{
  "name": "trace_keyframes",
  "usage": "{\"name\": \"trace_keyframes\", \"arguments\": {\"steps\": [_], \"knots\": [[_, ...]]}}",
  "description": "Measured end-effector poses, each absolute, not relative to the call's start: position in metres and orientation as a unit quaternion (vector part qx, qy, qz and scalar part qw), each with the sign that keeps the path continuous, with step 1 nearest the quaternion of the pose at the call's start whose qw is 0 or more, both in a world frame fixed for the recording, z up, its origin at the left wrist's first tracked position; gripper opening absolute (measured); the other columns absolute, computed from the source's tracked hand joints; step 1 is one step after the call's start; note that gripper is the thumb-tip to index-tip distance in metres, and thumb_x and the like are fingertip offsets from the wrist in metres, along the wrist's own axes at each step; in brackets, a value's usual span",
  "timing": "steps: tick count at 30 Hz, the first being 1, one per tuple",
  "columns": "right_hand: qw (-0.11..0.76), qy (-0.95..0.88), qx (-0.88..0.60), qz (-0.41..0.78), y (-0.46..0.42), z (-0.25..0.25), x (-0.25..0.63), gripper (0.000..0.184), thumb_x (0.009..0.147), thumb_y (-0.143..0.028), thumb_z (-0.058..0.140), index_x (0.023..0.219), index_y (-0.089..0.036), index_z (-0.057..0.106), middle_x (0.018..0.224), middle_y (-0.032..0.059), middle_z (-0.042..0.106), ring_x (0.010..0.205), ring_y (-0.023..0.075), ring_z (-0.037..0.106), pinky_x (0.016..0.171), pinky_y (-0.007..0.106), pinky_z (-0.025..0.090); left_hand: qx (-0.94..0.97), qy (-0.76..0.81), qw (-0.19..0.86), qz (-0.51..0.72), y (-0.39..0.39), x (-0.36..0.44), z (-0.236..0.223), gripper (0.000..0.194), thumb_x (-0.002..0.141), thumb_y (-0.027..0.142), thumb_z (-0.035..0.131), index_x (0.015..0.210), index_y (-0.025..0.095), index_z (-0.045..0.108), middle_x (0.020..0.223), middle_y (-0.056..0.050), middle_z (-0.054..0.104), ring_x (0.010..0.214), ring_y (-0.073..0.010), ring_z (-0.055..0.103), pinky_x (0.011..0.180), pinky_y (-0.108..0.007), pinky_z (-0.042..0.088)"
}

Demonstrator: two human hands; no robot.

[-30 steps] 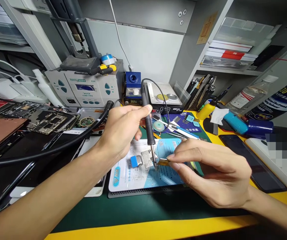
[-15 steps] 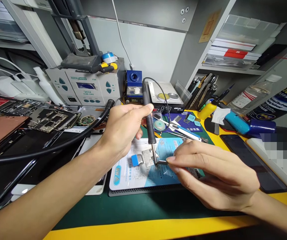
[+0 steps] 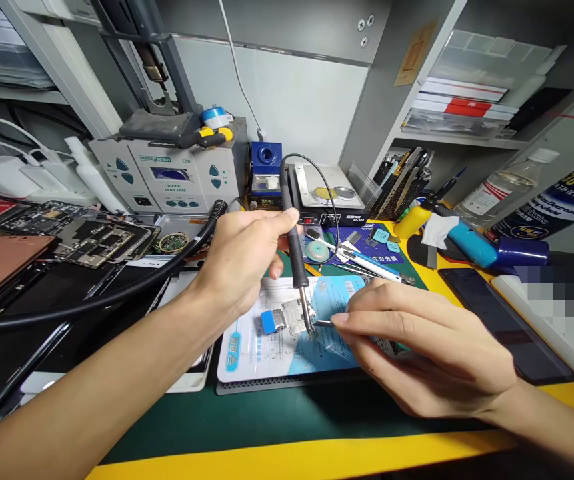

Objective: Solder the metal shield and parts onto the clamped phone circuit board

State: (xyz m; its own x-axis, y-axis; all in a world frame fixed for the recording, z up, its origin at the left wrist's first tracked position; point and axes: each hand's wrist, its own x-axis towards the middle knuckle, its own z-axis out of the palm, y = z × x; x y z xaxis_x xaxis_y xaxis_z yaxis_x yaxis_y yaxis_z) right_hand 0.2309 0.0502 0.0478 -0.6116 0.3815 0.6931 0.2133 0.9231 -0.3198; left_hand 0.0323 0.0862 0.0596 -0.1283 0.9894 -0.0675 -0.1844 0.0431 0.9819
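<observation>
While the printed sheet [image 3: 287,365] supports the work, the left hand [image 3: 234,257] clasps the soldering iron [image 3: 297,263], tip near the metal part [image 3: 294,315]; the right hand [image 3: 429,347] pinches a thin piece [image 3: 323,323], best fed lightly and steadily

Boards, bottles and boxes around our worktop [image 3: 247,461]
On our left we see circuit boards [image 3: 99,241] in front of a grey QUICK station [image 3: 167,177]; on our right, 1 dark phone [image 3: 499,323] beside a white device [image 3: 541,330], 1 clear bottle [image 3: 504,187] near a blue can [image 3: 561,200], and boxes [image 3: 459,107] on a shelf [image 3: 467,139].
</observation>
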Motion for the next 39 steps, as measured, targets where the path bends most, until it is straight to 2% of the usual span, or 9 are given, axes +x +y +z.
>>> {"name": "trace_keyframes", "arguments": {"steps": [3, 8, 17, 25, 30, 39], "knots": [[0.399, -0.895, -0.167, 0.106, 0.0509, 0.046, 0.2322, 0.03, 0.08, 0.005, 0.066, 0.104, -0.011, 0.074, 0.081, 0.0106, 0.075, 0.071, 0.0188, 0.072, 0.063, 0.03, 0.061, 0.402, 0.498, 0.518, 0.568, 0.0867, 0.0317, 0.0609, 0.019, 0.081, 0.026, 0.072, 0.071, 0.011, 0.067, 0.075, -0.005, 0.062, 0.054, -0.0074, 0.048, 0.036, -0.019, 0.027], [0.447, -0.863, -0.176, 0.155, 0.0512, 0.0462, 0.2279, 0.032, 0.081, 0.006, 0.065, 0.105, -0.015, 0.074, 0.078, 0.0071, 0.076, 0.069, 0.0161, 0.071, 0.062, 0.027, 0.061, 0.401, 0.507, 0.509, 0.568, 0.0873, 0.0306, 0.0583, 0.02, 0.079, 0.03, 0.075, 0.075, 0.011, 0.07, 0.078, -0.005, 0.063, 0.049, -0.0059, 0.045, 0.036, -0.02, 0.028], [0.454, -0.854, -0.178, 0.181, 0.0502, 0.0496, 0.2247, 0.034, 0.083, 0.005, 0.063, 0.106, -0.017, 0.076, 0.078, 0.0071, 0.077, 0.067, 0.0165, 0.072, 0.06, 0.028, 0.061, 0.396, 0.506, 0.512, 0.57, 0.0859, 0.0307, 0.0604, 0.017, 0.08, 0.028, 0.073, 0.072, 0.013, 0.07, 0.081, -0.006, 0.065, 0.052, -0.0077, 0.048, 0.036, -0.021, 0.027], [0.455, -0.856, -0.169, 0.178, 0.051, 0.0489, 0.2233, 0.029, 0.079, 0.007, 0.064, 0.099, -0.01, 0.077, 0.074, 0.0092, 0.076, 0.066, 0.016, 0.072, 0.06, 0.026, 0.059, 0.394, 0.499, 0.517, 0.573, 0.0863, 0.0304, 0.0589, 0.017, 0.079, 0.028, 0.074, 0.072, 0.012, 0.071, 0.082, -0.006, 0.066, 0.054, -0.0075, 0.049, 0.036, -0.02, 0.028], [0.452, -0.858, -0.177, 0.17, 0.0505, 0.0498, 0.2243, 0.034, 0.082, 0.005, 0.063, 0.105, -0.017, 0.076, 0.076, 0.0068, 0.077, 0.066, 0.0162, 0.071, 0.058, 0.027, 0.06, 0.386, 0.497, 0.523, 0.575, 0.0866, 0.0306, 0.0595, 0.016, 0.081, 0.025, 0.072, 0.074, 0.012, 0.07, 0.079, -0.005, 0.065, 0.054, -0.0076, 0.05, 0.035, -0.019, 0.029], [0.456, -0.849, -0.185, 0.193, 0.0497, 0.048, 0.2242, 0.034, 0.081, 0.006, 0.064, 0.104, -0.016, 0.076, 0.076, 0.0066, 0.078, 0.065, 0.0164, 0.071, 0.059, 0.027, 0.059, 0.383, 0.494, 0.534, 0.569, 0.0851, 0.0317, 0.0608, 0.014, 0.09, 0.022, 0.066, 0.081, 0.012, 0.065, 0.078, 0.0, 0.064, 0.056, -0.0063, 0.053, 0.037, -0.015, 0.029]]}}
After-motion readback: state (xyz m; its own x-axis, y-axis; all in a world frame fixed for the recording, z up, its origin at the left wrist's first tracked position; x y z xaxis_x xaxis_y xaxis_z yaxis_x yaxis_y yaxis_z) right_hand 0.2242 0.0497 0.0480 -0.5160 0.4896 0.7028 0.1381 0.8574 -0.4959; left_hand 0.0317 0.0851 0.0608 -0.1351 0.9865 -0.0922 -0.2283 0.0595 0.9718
